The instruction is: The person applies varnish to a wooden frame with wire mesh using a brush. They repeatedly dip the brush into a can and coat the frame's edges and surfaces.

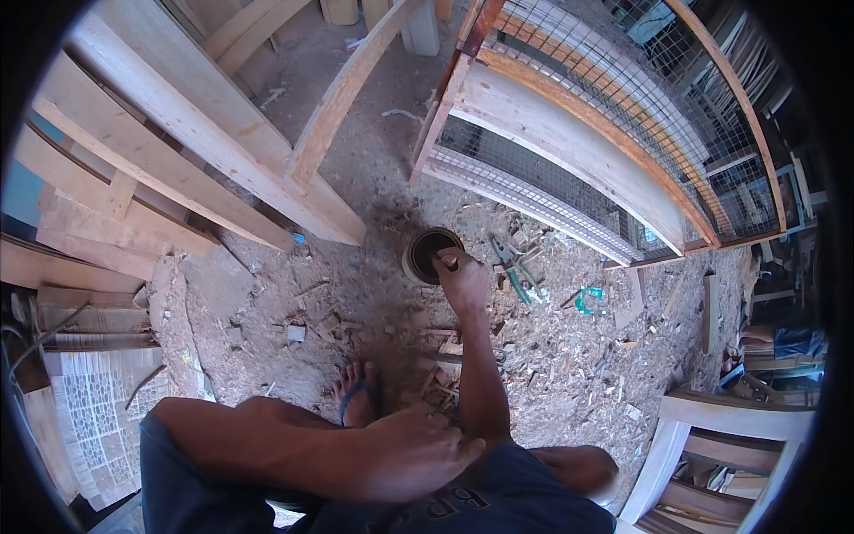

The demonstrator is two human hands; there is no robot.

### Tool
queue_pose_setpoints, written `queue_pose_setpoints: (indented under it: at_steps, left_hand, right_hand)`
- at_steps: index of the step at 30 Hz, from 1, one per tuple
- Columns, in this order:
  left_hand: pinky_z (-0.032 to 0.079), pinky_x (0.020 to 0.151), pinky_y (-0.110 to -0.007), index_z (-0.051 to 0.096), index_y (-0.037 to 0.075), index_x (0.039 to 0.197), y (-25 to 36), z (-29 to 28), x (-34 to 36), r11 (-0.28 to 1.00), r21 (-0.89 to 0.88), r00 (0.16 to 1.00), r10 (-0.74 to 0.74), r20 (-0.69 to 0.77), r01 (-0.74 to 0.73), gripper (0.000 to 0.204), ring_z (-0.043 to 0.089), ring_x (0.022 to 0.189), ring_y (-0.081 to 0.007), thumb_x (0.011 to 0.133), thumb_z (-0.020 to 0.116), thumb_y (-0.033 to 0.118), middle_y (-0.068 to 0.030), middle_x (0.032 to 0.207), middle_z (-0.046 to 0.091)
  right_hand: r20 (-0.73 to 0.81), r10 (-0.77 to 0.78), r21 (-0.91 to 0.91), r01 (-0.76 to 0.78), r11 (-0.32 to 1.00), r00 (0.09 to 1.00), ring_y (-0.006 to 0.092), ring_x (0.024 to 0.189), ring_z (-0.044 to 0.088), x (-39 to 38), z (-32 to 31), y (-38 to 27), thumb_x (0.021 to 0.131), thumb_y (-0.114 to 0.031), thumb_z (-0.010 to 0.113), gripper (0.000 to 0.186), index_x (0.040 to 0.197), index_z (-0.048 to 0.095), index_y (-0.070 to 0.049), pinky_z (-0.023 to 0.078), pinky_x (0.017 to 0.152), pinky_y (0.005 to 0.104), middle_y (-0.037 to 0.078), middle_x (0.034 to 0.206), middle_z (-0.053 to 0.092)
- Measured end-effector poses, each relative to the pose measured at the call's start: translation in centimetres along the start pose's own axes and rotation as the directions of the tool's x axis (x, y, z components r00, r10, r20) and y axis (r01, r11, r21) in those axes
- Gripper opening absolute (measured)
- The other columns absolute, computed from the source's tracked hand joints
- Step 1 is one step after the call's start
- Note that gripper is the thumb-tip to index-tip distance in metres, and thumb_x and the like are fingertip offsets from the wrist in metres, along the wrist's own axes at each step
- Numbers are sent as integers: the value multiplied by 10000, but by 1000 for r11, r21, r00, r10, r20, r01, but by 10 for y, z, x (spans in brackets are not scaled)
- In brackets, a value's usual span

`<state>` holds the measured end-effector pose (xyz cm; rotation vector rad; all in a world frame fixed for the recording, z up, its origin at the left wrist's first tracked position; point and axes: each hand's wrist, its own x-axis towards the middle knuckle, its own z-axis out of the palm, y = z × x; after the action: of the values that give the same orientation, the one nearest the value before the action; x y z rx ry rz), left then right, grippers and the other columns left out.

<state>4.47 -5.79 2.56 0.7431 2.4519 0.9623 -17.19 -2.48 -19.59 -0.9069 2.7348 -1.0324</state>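
Note:
My right hand (461, 274) reaches to a round, dark-mouthed tin (412, 262) on the littered ground, fingers pinched at its rim around something small that I cannot make out. Beside it lie pliers with green handles (519, 280). My left hand (431, 445) is low over my lap, next to my right forearm, fingers curled; whether anything is in them is hidden. My bare foot in a blue sandal (356, 400) is left of that forearm.
Pale timber pieces (178, 107) lean at upper left. A wire-mesh frame with wooden edges (569, 169) stands at upper right, a wooden frame (729, 409) at lower right. Wood scraps (320, 329) litter the floor. What looks like another person's blue-clad leg (792, 343) is at far right.

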Motion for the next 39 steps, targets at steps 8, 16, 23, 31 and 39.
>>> queue_pose_setpoints:
  at_steps: [8, 16, 23, 31, 39]
  left_hand:
    - [515, 771, -419, 483, -84, 1374, 0, 2, -9, 996, -92, 999, -19, -31, 16, 563, 680, 879, -298, 893, 572, 193, -159, 950, 672]
    - [558, 768, -433, 462, -94, 1396, -5, 2, -3, 997, 21, 992, 73, -101, -71, 619, 700, 899, -325, 873, 623, 194, -203, 944, 683]
    - [543, 814, -439, 436, -82, 1419, -8, -16, 8, 993, -119, 999, 21, 37, -16, 652, 675, 963, -344, 852, 644, 163, -223, 1000, 664]
    - [481, 972, -477, 422, -60, 1417, -6, -25, 9, 978, -198, 995, -51, 84, 67, 630, 636, 1097, -411, 857, 632, 138, -269, 1153, 626]
    - [486, 959, -469, 404, -48, 1449, -5, -26, 12, 977, -189, 986, -74, 151, 102, 621, 612, 1106, -393, 925, 602, 219, -250, 1150, 618]
  right_hand:
    - [-121, 189, 428, -120, 896, 975, 244, 658, 653, 13, -35, 12, 931, -242, 711, 270, 868, 671, 18, 510, 656, 375, 138, 733, 684]
    - [-211, 361, 700, -117, 705, 908, 189, 608, 610, -20, -16, 16, 952, -197, 700, 228, 866, 647, 8, 484, 586, 345, 99, 700, 641]
    - [-326, 301, 573, -66, 817, 896, 183, 666, 585, -20, -11, 32, 967, -183, 680, 206, 855, 630, -17, 465, 655, 333, 86, 756, 613]
    - [-313, 385, 767, -8, 642, 868, 68, 594, 493, -16, -15, 36, 1013, -218, 640, 199, 929, 576, -50, 400, 526, 244, -1, 715, 542]
    - [-167, 488, 877, -97, 471, 857, 86, 656, 553, -17, -32, 34, 991, -240, 671, 233, 917, 634, -22, 436, 595, 256, 21, 710, 609]
